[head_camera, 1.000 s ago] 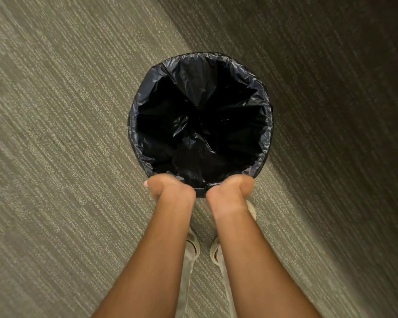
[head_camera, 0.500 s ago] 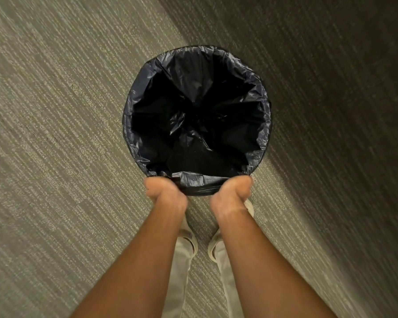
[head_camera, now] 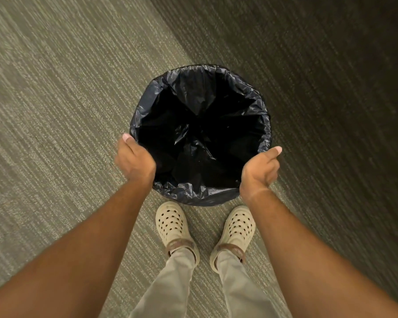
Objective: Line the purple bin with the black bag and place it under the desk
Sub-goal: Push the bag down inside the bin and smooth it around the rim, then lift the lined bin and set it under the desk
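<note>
Nearest the camera, two bare forearms reach down and forward, and between them stand two feet in cream clogs [head_camera: 172,226] on the striped carpet [head_camera: 55,111], toes just short of the bin — a stance that puts the body square behind the load.

The left hand [head_camera: 135,160] sits at the near-left of the rim, thumb lying up along the outside, the other fingers curled down out of sight. The right hand [head_camera: 260,169] mirrors it at the near-right, thumb raised along the edge. Both look wrapped around the rim with the plastic under them, though the fingers are hidden and I cannot tell how firmly they grip. Set on opposite sides, the hands would balance the bin for a lift and pin the liner so it does not slip inward.

The black bag [head_camera: 200,143] fills the purple bin [head_camera: 193,200], its mouth folded over the whole rim, so none of the purple shows from above. The crumpled bottom sags into the middle. The lining step looks finished.

Beyond the bin the carpet darkens into shadow towards the top right. No desk is in view — carrying the bin there is seemingly what remains.
</note>
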### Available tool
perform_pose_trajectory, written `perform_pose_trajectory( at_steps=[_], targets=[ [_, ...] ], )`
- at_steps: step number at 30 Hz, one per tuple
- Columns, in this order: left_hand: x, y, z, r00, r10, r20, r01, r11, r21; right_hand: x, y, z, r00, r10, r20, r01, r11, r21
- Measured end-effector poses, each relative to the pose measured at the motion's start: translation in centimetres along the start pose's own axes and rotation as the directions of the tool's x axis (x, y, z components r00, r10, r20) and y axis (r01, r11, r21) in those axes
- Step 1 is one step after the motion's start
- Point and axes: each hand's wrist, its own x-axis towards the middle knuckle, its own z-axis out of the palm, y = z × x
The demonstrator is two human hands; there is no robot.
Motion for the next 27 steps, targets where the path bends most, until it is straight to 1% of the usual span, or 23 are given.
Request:
perform_pose_trajectory(
  at_steps=[2,4,6,9,11,12,13,16,19,24,27],
  targets=[
    [0.3,-0.5,-0.1,0.998,0.049,0.029,-0.050,0.998,0.024,0.2,0.2,0.0,0.999,-0.027,-0.019,0.027,0.999,0.019],
    [0.5,-0.7,-0.8,0.992,0.070,0.107,-0.081,0.991,0.104,0.5,0.2,-0.2,0.999,-0.040,0.005,0.040,0.999,-0.011],
    [1.2,-0.5,-2.0,0.970,0.179,0.166,-0.215,0.949,0.229,0.9,0.3,-0.8,0.995,-0.083,0.057,0.087,0.993,-0.076],
    [1.8,0.7,-3.6,0.889,0.349,0.296,-0.444,0.818,0.367,1.4,0.2,-2.2,0.969,-0.217,0.121,0.232,0.964,-0.131],
    [2.1,1.7,-3.9,0.832,0.388,0.396,-0.533,0.756,0.380,1.3,0.0,-3.0,0.942,-0.268,0.201,0.304,0.935,-0.182],
    [2.3,2.1,-3.8,0.817,0.392,0.422,-0.551,0.748,0.371,1.2,-0.1,-3.3,0.931,-0.283,0.231,0.332,0.919,-0.211],
    [2.5,2.5,-3.8,0.818,0.381,0.431,-0.543,0.759,0.360,1.3,-0.1,-3.4,0.924,-0.289,0.249,0.347,0.908,-0.234],
    [3.0,3.7,-3.6,0.857,0.313,0.409,-0.467,0.806,0.363,1.5,-0.8,-3.6,0.937,-0.231,0.262,0.296,0.924,-0.244],
    [3.1,5.0,-3.8,0.867,0.287,0.408,-0.441,0.822,0.360,1.8,-1.9,-4.0,0.944,-0.202,0.260,0.261,0.939,-0.222],
    [2.9,8.7,-4.7,0.824,0.298,0.483,-0.479,0.821,0.312,1.2,-4.1,-6.6,0.955,-0.156,0.254,0.198,0.968,-0.152],
    [2.6,11.8,-4.7,0.811,0.299,0.503,-0.497,0.805,0.324,0.9,-5.8,-8.1,0.968,-0.127,0.218,0.155,0.981,-0.117]
  ],
)
